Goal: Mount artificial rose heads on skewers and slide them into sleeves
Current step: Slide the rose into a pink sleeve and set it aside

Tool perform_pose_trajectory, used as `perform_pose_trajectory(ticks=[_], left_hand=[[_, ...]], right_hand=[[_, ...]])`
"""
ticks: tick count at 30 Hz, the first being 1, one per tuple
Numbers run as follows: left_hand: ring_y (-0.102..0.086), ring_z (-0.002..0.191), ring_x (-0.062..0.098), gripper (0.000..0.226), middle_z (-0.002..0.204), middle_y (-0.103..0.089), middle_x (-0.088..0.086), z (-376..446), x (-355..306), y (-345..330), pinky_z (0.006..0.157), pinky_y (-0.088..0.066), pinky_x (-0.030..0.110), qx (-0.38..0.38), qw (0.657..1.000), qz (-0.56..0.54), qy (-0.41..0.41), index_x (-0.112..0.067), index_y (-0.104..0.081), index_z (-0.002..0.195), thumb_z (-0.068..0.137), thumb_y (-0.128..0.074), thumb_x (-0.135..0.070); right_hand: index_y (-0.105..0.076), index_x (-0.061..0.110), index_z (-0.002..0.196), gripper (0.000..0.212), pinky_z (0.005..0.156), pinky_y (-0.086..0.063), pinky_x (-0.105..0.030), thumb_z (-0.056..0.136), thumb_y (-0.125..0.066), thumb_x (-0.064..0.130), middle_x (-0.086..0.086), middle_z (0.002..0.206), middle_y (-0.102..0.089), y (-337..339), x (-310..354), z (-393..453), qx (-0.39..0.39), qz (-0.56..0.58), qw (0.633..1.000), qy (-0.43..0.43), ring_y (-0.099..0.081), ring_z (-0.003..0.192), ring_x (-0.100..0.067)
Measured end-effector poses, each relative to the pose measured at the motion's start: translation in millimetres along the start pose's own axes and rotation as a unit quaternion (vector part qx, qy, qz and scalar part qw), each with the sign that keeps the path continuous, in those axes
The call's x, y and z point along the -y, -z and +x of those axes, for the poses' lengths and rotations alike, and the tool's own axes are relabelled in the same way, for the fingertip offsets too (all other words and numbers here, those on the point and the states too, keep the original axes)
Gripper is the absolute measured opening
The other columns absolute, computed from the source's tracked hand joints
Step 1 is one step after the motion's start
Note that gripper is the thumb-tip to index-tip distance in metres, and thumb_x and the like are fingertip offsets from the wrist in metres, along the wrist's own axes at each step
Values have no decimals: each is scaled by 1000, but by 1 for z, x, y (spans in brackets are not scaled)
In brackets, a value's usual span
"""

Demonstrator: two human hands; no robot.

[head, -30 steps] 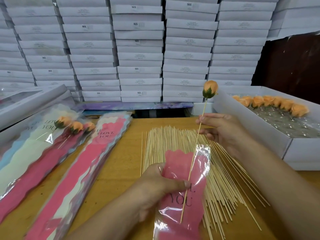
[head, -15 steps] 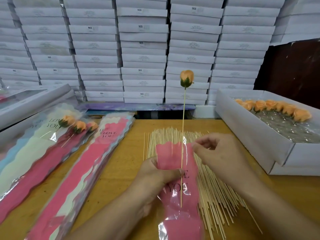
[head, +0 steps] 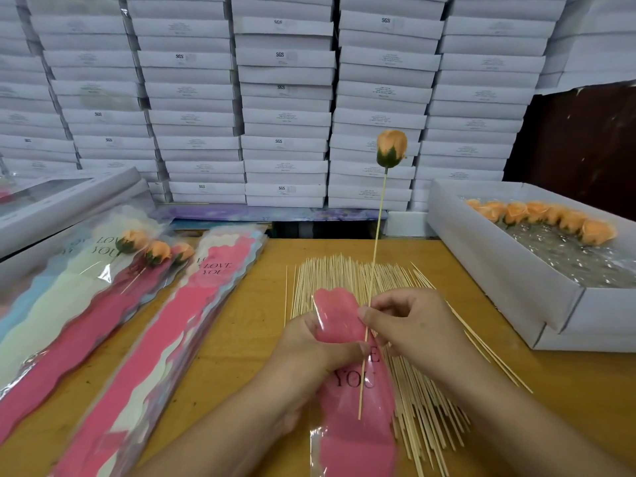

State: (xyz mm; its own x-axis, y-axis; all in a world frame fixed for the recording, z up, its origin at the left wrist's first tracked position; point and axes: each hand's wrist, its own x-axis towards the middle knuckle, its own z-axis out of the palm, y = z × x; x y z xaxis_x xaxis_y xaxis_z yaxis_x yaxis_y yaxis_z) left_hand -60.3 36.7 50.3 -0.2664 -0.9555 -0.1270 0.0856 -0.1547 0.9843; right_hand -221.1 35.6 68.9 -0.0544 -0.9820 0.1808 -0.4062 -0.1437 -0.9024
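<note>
An orange rose head [head: 391, 148] with a green base sits on top of a thin wooden skewer [head: 378, 232] that stands nearly upright. My right hand [head: 416, 325] pinches the skewer at the mouth of a pink and clear plastic sleeve [head: 354, 401] printed "YOU". The skewer's lower part lies inside the sleeve. My left hand [head: 309, 349] grips the sleeve's upper part from the left, thumb on its front. Under both hands a bed of loose skewers [head: 347, 270] is spread over the wooden table [head: 247, 304].
A white box [head: 499, 266] at the right holds a row of orange rose heads [head: 550, 218]. A stack of empty sleeves [head: 144, 346] lies left of centre. Finished sleeved roses [head: 151, 251] lie further left. White boxes [head: 285, 98] are stacked along the back.
The skewer has slid deeper into the sleeve and the rose has come lower. My right hand moved down the skewer to the sleeve's mouth. The left hand kept its grip.
</note>
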Motion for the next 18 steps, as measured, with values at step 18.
perform_pose_trajectory(ticks=[18], left_hand=[[-74, 78, 23, 23, 88, -77, 16, 16, 9, 12, 69, -59, 28, 16, 999, -52, -5, 0, -75, 95, 92, -69, -23]], right_hand=[[-73, -6, 98, 36, 76, -62, -30, 69, -78, 15, -20, 97, -76, 29, -11, 4, 90, 260, 951, -144, -75, 93, -31]])
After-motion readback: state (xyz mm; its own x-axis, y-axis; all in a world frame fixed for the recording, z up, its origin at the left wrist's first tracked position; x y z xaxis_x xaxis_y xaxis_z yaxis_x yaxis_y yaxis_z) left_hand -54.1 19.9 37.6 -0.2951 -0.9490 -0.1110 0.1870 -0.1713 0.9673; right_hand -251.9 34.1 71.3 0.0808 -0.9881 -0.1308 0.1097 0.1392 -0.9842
